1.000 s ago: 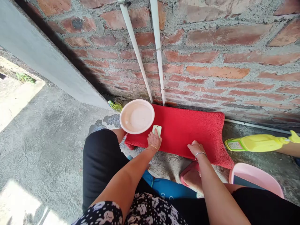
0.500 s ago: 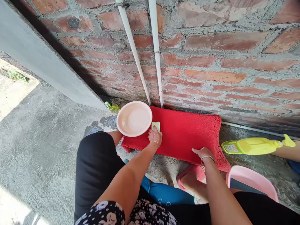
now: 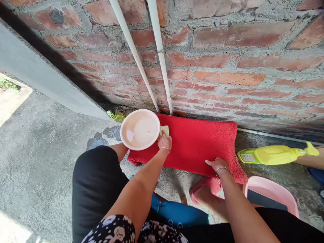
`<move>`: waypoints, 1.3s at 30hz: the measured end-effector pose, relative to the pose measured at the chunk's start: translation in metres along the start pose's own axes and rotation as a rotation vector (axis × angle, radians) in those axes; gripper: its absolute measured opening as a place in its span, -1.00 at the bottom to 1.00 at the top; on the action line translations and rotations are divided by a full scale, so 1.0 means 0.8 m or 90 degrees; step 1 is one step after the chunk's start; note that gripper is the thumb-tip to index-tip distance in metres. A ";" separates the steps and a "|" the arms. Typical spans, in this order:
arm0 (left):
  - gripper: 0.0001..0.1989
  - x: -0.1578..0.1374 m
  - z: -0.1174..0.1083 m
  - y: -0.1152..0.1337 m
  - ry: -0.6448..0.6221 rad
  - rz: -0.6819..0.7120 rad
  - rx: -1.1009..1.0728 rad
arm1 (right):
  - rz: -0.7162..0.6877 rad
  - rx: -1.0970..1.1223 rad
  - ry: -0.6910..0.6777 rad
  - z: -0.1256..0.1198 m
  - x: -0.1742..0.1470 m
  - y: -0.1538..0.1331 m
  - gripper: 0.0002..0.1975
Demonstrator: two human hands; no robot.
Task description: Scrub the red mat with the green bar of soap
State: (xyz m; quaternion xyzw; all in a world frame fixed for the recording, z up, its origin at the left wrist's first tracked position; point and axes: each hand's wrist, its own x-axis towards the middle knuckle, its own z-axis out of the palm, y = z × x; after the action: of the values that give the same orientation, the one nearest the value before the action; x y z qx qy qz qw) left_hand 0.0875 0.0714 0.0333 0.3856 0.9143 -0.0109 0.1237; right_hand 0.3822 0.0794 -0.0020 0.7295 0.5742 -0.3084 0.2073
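left hand [image 3: 165,143]: you are clasping a pale-green flat rounded block [image 3: 165,129].
block: lying just past your left fingers, its long axis seemingly pointing wallward; your right hand [image 3: 218,164] is sitting farther off.
right hand: resting on the red pile cloth [image 3: 194,141]; finger closure, cannot tell.
pale-pink round plastic basin [image 3: 146,130]: sitting just left of the block.

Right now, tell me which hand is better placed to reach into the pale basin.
Left, I'd judge: the left hand is beside the pale basin, holding a pale green object, while the right hand is farther off, toward the near edge of the red cloth.
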 end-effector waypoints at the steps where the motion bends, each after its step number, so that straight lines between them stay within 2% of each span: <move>1: -0.31 -0.006 0.004 0.005 0.007 0.009 0.012 | 0.006 -0.002 -0.007 -0.001 0.001 0.000 -0.42; 3: -0.31 -0.029 0.015 0.020 0.003 0.088 0.028 | 0.010 -0.004 -0.016 -0.003 0.002 -0.001 -0.42; 5: -0.31 -0.052 0.024 0.038 -0.046 0.229 0.028 | 0.005 -0.007 -0.021 -0.004 0.003 -0.001 -0.42; 7: -0.33 -0.060 0.026 0.049 -0.079 0.292 0.015 | 0.003 -0.007 -0.020 -0.004 0.002 0.000 -0.42; 9: -0.34 -0.048 0.019 0.049 -0.075 0.240 -0.005 | 0.009 -0.003 -0.018 -0.003 0.000 0.000 -0.40; 13: -0.35 0.008 -0.005 0.031 -0.012 0.027 -0.042 | 0.027 0.008 -0.020 -0.003 -0.004 -0.001 -0.35; 16: -0.35 0.022 -0.007 0.029 0.002 -0.041 -0.040 | 0.020 0.017 -0.020 -0.004 -0.005 -0.002 -0.36; 19: -0.31 -0.002 0.006 0.044 -0.006 0.009 -0.011 | 0.017 0.030 -0.022 -0.003 -0.004 -0.002 -0.39; 22: -0.32 -0.030 0.016 0.060 -0.057 0.164 0.003 | 0.016 0.027 -0.012 -0.001 -0.003 -0.001 -0.38; 24: -0.34 -0.030 0.012 0.063 -0.068 0.217 -0.002 | 0.017 0.026 -0.009 0.000 -0.004 -0.001 -0.38; 26: -0.35 -0.012 0.001 0.058 -0.044 0.175 -0.015 | 0.019 0.029 -0.011 -0.001 -0.004 -0.002 -0.39; 30: -0.36 0.037 -0.016 0.046 0.006 -0.010 -0.039 | 0.019 0.039 -0.015 -0.002 -0.005 -0.003 -0.42; 33: -0.34 0.033 -0.011 0.059 0.002 -0.028 -0.035 | 0.021 0.040 -0.017 -0.001 -0.003 -0.003 -0.42; 35: -0.31 0.008 -0.001 0.077 -0.022 0.037 -0.025 | 0.020 0.036 -0.020 0.000 -0.002 -0.002 -0.42; 39: -0.30 -0.035 0.012 0.105 -0.108 0.245 -0.032 | 0.025 0.029 -0.013 0.001 -0.003 -0.003 -0.42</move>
State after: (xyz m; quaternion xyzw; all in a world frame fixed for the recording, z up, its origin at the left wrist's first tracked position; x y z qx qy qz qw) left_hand 0.1674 0.1095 0.0370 0.5476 0.8101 0.0036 0.2094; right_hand 0.3796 0.0778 -0.0005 0.7421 0.5505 -0.3244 0.2026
